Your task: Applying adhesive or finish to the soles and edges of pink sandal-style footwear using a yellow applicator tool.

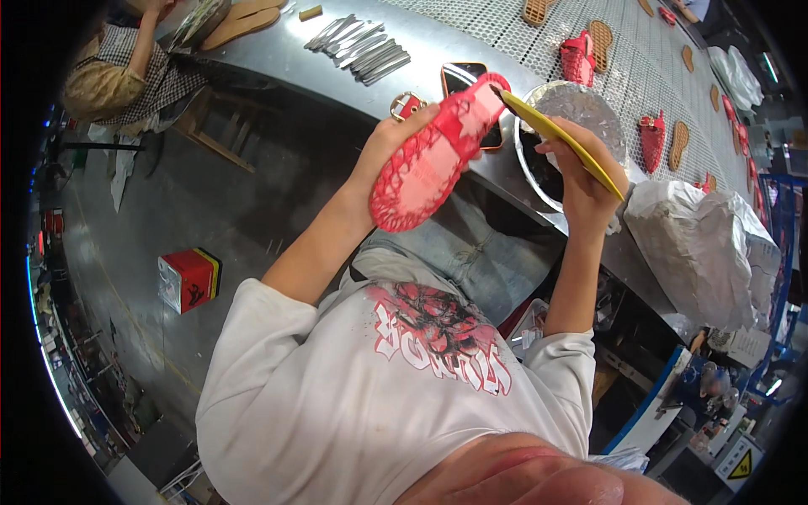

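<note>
My left hand (390,148) grips a red woven shoe upper (425,164), its pale pink underside facing up. A red strap with a gold buckle (410,107) sticks out beside the fingers. In my right hand (589,172) is a flat yellow-handled brush (562,137), fingers closed round it. The dark tip of the brush meets the narrow end of the shoe upper. Just under the right hand stands a round pot (539,187) with dark contents, and a crinkled, foil-like round cover (589,114) lies over part of it.
A phone (455,74) lies behind the shoe on the metal bench (290,63). Farther left are several thin metal strips (358,49). Soles (600,44) and red shoe uppers (652,143) rest on the perforated surface. A white sack (699,244) stands right; a red can (189,279) sits on the floor.
</note>
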Demonstrator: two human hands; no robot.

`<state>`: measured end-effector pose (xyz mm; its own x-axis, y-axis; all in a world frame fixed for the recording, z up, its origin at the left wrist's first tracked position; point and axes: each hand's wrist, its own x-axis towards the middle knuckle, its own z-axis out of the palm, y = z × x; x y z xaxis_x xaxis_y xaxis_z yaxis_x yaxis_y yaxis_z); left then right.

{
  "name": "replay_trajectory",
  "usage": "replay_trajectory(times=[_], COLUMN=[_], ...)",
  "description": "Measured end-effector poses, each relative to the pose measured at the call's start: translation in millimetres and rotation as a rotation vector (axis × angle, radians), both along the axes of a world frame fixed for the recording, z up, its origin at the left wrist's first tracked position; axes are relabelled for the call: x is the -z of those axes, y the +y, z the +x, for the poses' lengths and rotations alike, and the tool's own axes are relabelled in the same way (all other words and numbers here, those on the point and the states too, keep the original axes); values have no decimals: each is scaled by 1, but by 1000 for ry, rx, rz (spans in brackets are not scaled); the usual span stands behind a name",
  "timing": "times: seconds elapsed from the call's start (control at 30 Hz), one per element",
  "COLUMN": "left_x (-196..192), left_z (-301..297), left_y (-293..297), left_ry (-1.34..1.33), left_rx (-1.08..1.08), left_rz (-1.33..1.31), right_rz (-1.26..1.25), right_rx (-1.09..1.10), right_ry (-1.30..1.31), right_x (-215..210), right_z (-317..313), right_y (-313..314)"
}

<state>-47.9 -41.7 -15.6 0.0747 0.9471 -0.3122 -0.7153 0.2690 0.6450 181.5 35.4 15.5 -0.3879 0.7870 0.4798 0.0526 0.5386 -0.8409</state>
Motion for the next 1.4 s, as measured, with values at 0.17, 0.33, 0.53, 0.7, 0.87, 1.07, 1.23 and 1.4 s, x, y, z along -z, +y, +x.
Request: replay_trajectory(times=[0.17, 0.33, 0.53, 0.7, 0.87, 1.07, 1.23, 1.4], left_x=[13, 18, 47, 51, 65, 83, 98, 85], left_z=[-13, -17, -80, -98, -104, -103, -100, -95], left_y=[-2, -11, -29, -54, -76, -113, -117, -118], left_ry=[7, -6, -354, -323, -429, -516, -581, -495], left_rx=[66, 59, -68, -255, -178, -172, -175, -225], left_rz=[44, -7, 83, 39, 22, 11, 11, -4], right_rz=[470, 517, 185, 152, 567, 646, 585, 551], right_rx=[-266, -239, -518, -369, -263, -332, -397, -434], right_ry=[-404, -379, -320, -226, -698, -858, -882, -792], right_x=[-18, -9, -17, -5, 44, 89, 97, 90], right_z=[-3, -24, -57, -140, -225, -268, -264, -259], right_y=[-6, -9, -14, 63, 155, 204, 209, 197])
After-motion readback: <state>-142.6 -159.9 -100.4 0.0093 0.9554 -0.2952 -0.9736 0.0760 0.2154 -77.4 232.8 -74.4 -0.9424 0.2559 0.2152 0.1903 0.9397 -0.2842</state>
